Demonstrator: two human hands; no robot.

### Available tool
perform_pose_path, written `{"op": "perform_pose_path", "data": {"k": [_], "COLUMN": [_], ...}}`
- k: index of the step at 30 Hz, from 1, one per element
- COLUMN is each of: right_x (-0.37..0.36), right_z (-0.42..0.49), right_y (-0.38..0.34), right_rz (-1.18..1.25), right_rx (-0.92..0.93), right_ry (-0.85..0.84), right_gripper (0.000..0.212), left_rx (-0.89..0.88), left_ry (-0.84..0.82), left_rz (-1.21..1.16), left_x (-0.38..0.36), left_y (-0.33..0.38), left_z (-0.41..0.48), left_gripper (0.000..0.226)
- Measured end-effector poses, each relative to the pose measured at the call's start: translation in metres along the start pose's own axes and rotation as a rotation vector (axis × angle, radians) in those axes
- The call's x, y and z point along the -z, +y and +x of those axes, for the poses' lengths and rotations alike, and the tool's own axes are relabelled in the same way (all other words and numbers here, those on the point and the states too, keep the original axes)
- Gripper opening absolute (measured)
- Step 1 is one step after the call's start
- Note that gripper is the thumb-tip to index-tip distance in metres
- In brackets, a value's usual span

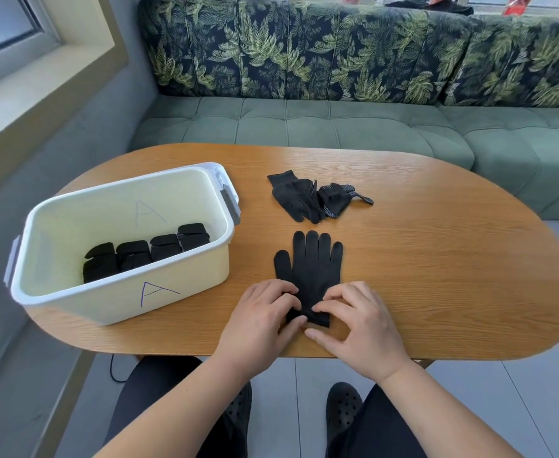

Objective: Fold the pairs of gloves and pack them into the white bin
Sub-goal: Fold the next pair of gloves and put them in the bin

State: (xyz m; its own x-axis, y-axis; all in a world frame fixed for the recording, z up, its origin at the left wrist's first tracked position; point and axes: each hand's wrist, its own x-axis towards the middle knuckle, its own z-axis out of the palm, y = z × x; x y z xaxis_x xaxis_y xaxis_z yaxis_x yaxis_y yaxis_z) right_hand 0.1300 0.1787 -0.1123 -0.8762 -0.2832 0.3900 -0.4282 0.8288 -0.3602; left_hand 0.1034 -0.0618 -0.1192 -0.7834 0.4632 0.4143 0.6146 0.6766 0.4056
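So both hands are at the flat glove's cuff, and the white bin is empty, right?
Not empty: the head view shows four folded black bundles in the bin. The left hand and right hand are indeed at the glove's cuff.

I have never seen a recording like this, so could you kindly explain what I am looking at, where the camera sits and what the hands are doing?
There is no machine here: a person works with bare hands. The single picture comes from a wide-angle camera worn on their head, looking forward and down, so their own arms and legs show below. On the oval wooden table lies a flat black fabric glove, fingers pointing away. The left hand and the right hand both pinch its cuff end with bent fingers. Whether a second glove lies beneath it I cannot tell. Farther back lies a crumpled heap of black gloves with pale grip dots. To the left stands a white plastic bin marked A, holding four folded black glove bundles in a row.
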Motion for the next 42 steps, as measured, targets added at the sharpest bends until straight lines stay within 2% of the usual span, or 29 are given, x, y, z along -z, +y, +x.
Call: {"op": "perform_pose_path", "data": {"k": [9,12,16,18,20,23,25,29,42], "right_x": [-0.005,-0.004,-0.003,-0.003,-0.003,0.002,0.004,0.005,0.008], "right_z": [-0.003,-0.003,-0.002,-0.001,0.000,0.001,0.002,0.006,0.011], "right_y": [0.005,0.005,0.005,0.005,0.005,0.006,0.006,0.006,0.001], "right_rz": [0.008,0.032,0.001,-0.002,0.031,0.197,0.303,0.351,0.351], "right_rx": [-0.003,-0.002,-0.001,-0.018,-0.049,-0.164,-0.270,-0.412,-0.389], "right_ry": [0.060,0.089,0.094,0.077,0.073,0.050,0.041,0.028,0.012], "right_gripper": [0.019,0.017,0.029,0.035,0.029,0.026,0.028,0.024,0.031], "left_rx": [-0.025,-0.031,-0.021,0.010,0.055,0.114,0.200,0.380,0.368], "left_ry": [0.003,0.002,0.007,0.016,0.020,0.001,-0.019,-0.025,-0.057], "left_rz": [-0.028,-0.037,-0.034,-0.049,-0.080,-0.140,-0.205,-0.341,-0.284], "left_x": [0.004,0.004,0.002,0.004,0.006,0.008,0.010,0.013,0.012], "left_y": [0.003,0.002,0.000,0.001,0.001,0.000,0.001,0.001,0.001], "left_z": [0.001,0.001,0.000,0.001,0.002,0.003,0.005,0.008,0.009], "left_gripper": [0.028,0.022,0.016,0.016,0.015,0.013,0.013,0.018,0.039]}}
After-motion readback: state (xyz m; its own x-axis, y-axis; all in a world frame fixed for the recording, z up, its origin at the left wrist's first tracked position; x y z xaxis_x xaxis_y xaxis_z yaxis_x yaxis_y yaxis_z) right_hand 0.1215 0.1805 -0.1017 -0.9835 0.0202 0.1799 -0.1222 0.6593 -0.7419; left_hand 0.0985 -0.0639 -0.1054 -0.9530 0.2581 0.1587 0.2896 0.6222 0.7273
